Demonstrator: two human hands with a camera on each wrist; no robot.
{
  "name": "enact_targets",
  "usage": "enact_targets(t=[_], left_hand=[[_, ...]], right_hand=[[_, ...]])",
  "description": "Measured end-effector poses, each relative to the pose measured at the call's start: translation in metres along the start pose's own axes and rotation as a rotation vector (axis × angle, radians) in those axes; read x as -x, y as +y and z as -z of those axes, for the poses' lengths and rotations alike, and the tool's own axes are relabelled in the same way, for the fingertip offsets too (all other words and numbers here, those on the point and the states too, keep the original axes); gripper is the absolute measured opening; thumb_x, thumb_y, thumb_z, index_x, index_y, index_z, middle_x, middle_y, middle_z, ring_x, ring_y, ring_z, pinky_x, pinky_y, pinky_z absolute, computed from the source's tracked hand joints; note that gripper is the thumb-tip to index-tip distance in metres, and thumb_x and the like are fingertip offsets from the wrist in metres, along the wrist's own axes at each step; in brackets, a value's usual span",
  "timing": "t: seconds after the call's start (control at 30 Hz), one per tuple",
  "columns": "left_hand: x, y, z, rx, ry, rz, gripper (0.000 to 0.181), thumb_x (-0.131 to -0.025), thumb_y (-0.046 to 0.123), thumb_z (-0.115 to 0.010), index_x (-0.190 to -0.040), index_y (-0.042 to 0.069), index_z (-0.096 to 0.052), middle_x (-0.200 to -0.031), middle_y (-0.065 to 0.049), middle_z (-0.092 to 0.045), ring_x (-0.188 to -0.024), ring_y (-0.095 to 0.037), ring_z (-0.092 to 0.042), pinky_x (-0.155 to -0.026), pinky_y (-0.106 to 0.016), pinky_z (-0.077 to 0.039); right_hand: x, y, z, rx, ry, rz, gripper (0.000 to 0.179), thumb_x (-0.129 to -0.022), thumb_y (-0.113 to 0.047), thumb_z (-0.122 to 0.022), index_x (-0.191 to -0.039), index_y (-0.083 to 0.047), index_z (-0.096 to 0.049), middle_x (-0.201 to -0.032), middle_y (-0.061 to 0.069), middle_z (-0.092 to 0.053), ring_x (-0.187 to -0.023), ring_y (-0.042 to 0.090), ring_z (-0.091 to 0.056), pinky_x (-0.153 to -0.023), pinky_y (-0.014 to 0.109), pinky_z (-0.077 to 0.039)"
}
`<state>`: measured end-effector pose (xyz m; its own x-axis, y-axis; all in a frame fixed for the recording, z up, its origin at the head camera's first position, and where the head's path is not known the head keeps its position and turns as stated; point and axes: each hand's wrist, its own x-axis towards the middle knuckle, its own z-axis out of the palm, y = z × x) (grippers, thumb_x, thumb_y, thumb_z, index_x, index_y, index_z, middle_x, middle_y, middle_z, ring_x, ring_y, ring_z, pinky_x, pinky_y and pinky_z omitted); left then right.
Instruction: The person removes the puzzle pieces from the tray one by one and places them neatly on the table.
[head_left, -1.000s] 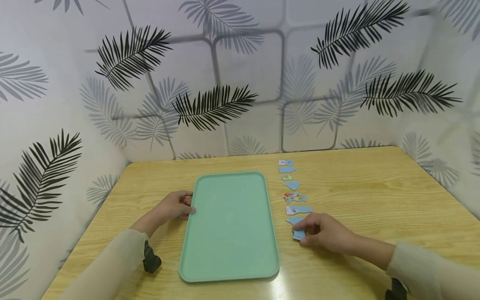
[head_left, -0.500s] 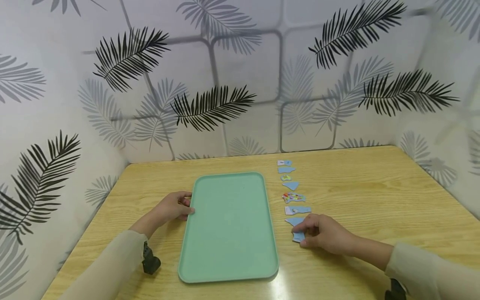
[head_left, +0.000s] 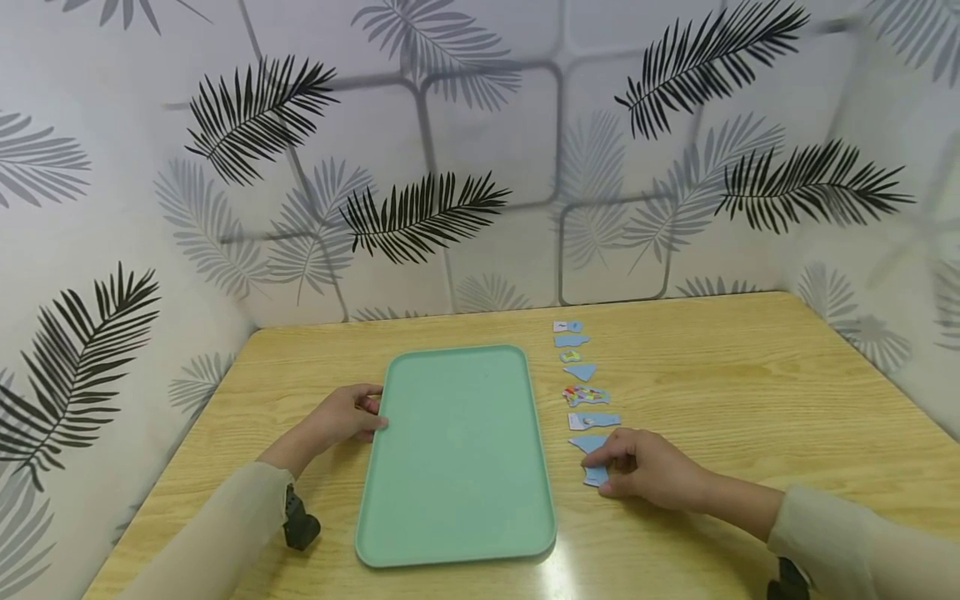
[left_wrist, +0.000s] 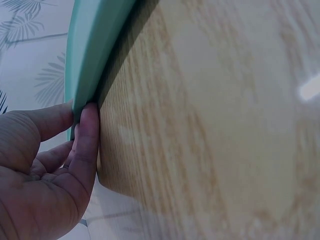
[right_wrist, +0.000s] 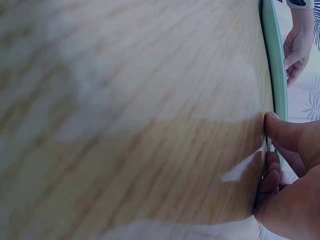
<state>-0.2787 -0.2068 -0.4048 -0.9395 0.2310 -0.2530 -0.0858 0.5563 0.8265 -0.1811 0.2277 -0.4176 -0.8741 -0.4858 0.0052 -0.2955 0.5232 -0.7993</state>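
A pale green rectangular tray (head_left: 456, 467) lies on the table, left of a column of small flat puzzle pieces. My left hand (head_left: 347, 418) pinches the tray's left rim, thumb above and fingers at its underside, as the left wrist view shows (left_wrist: 55, 165). Its fingertips are partly hidden by the rim. At the near end of the column, my right hand (head_left: 654, 472) holds a light-blue puzzle piece (head_left: 596, 477) between thumb and fingers, down at the table surface. In the right wrist view the thumb and fingers touch the tabletop, and the piece is mostly hidden.
Several puzzle pieces line up beyond my right hand: a blue triangular one (head_left: 587, 441), a blue and white one (head_left: 592, 420), a multicoloured one (head_left: 587, 395) and smaller ones farther back. The wooden table (head_left: 735, 375) meets a leaf-patterned wall (head_left: 495, 242) behind.
The view shifts very slightly. Both hands keep their places, the left at the tray rim and the right on the blue puzzle piece.
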Motion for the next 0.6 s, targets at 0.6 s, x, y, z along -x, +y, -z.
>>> enact_targets(t=[0.6], left_hand=[[0.0013,0.0005,-0.0007,-0.004,-0.008,-0.017,0.061,-0.089,-0.001,-0.068,-0.142,-0.008,-0.039,-0.101,-0.014,-0.05,-0.084,-0.021,-0.054,-0.072,-0.033,-0.056]], right_hand=[[0.0,0.0004,0.0014,-0.004,0.006,-0.02,0.032,-0.079,-0.014,-0.081,-0.109,-0.008,-0.073,-0.092,0.0,-0.06,-0.08,0.016,-0.044,-0.066,0.023,-0.04]])
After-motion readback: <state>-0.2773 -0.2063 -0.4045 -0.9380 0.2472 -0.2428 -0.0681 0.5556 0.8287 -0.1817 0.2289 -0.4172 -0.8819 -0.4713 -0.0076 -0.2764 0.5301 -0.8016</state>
